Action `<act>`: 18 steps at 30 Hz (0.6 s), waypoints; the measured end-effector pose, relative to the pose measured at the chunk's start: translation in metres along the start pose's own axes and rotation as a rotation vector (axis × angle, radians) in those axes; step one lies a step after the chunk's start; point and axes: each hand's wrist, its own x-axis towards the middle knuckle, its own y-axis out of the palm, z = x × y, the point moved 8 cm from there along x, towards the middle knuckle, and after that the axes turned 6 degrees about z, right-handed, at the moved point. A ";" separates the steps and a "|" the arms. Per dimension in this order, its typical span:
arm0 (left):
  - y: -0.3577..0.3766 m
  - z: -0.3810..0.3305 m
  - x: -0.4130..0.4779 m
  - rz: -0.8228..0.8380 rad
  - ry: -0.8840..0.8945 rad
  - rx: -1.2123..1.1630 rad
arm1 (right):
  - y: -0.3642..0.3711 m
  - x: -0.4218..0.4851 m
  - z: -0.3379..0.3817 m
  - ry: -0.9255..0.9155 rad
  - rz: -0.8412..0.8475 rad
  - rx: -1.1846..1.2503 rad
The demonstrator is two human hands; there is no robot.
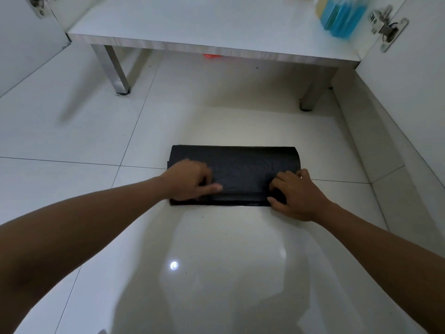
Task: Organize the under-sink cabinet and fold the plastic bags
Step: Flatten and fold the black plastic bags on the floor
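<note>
Floor: pale glossy tile, carrying the work directly in front of the open under-sink cabinet. The cabinet base stood beyond on short metal legs, with a blue container at its far right, blurred.

Black plastic bag: lay flat on the floor as a folded band, long axis running left to right across the view, far edge toward the cabinet, near edge toward the person. A narrower layer appeared doubled along the near edge (a fold in progress, I judged).

Left hand: rested on the bag's left end, fingers curled and pressing the near layer, index extended inward along the band. Right hand: sat on the right end, fingers bent and pinching the near fold, thumb at the front edge.

Both hands sat at about equal reach, one on each end. The bag's free width lay away from the fingers, toward the cabinet, so the next fold probably ran forward along the short axis.
</note>
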 end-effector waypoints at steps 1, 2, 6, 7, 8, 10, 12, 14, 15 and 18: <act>-0.013 0.003 0.006 -0.101 -0.027 -0.015 | -0.004 -0.001 0.008 0.002 -0.060 0.026; -0.023 0.010 0.014 -0.174 -0.081 -0.018 | -0.005 -0.002 0.020 -0.006 -0.094 0.074; -0.022 0.053 0.042 0.021 -0.394 -0.036 | 0.011 -0.004 0.070 0.014 -0.025 0.292; -0.021 0.060 0.044 0.046 -0.458 -0.055 | 0.014 -0.005 0.073 0.040 -0.039 0.309; -0.022 0.069 0.041 0.024 -0.536 -0.084 | 0.012 -0.005 0.068 0.096 -0.076 0.351; -0.028 0.084 0.025 -0.094 -0.758 -0.204 | 0.007 -0.009 0.035 0.311 -0.181 0.492; -0.020 0.093 0.001 -0.125 -0.976 -0.379 | -0.001 -0.017 -0.010 0.556 -0.307 0.570; -0.003 0.099 -0.017 -0.105 -1.105 -0.574 | 0.002 -0.022 -0.051 0.778 -0.287 0.588; 0.005 0.102 -0.026 -0.119 -1.151 -0.693 | 0.010 -0.023 -0.066 0.880 -0.202 0.606; 0.025 0.096 -0.038 -0.201 -1.224 -1.071 | 0.029 -0.017 -0.084 1.029 0.031 0.769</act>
